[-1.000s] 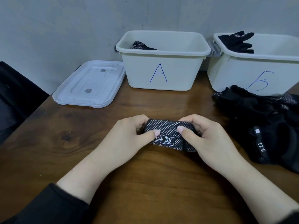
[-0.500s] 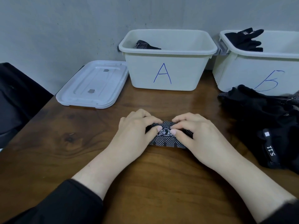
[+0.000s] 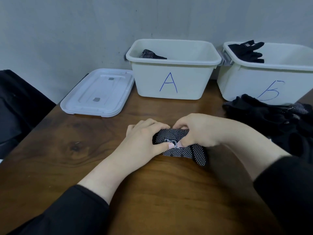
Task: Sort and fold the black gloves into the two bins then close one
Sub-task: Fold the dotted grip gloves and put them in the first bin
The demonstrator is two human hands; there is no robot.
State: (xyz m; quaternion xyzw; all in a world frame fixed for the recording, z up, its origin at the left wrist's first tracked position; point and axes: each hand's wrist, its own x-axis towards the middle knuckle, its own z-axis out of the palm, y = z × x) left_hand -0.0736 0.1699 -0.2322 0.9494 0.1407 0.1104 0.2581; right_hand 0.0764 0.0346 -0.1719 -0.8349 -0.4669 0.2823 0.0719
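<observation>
Dotted glove (image 3: pixel 179 146): lies on the wooden table (image 3: pixel 67 150), mid-table, between both hands. Left hand (image 3: pixel 145 139) grips its left end, thumb pressed on the printed white label; right hand (image 3: pixel 198 129) grips its top and right side, fingers curled over the upper edge. The two thumbs meet at the label.

Appearance: black fabric with small white dots, folded into a compact bundle, one end poking out lower right.

Surroundings: bin A (image 3: pixel 172 82) straight behind, open, a dotted glove inside (image 3: pixel 149 54). Bin B (image 3: pixel 245 82) to its right, open, plain black gloves inside (image 3: pixel 245 51). Loose glove pile (image 3: pixel 274 119) just right of the right hand. White lid (image 3: pixel 98 94) flat on the table, left of bin A. Bare wood left of and in front of the hands.
</observation>
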